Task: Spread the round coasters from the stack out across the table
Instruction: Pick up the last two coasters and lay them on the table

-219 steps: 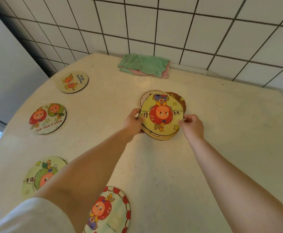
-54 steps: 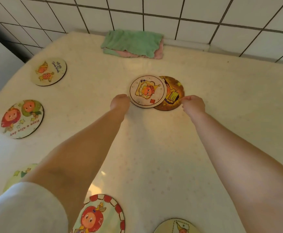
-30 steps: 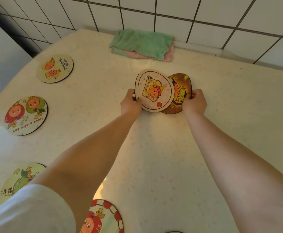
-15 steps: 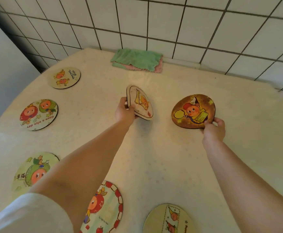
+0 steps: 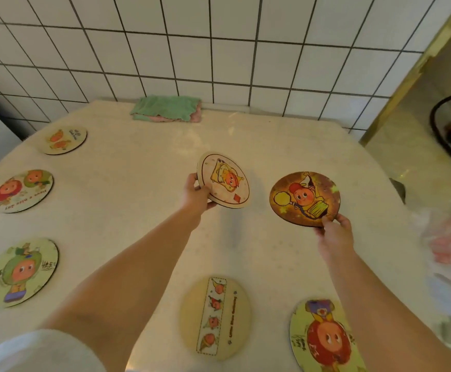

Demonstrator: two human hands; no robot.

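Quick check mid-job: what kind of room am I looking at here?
Probably a home kitchen or dining corner. A white tiled wall backs a pale speckled table, a folded green cloth lies at its far edge, and cartoon coasters are spread over the top.

Glossy speckled counter (image 5: 144, 189), stone-like. Glazed white wall tiles (image 5: 219, 49). Soft fuzzy cloth (image 5: 166, 108). Matt printed coasters (image 5: 223, 181), board-like edges.

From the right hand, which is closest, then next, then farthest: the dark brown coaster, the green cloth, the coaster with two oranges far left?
1. Dark brown coaster, held in the right hand.
2. Green cloth, by the wall.
3. Two-orange coaster, far left.
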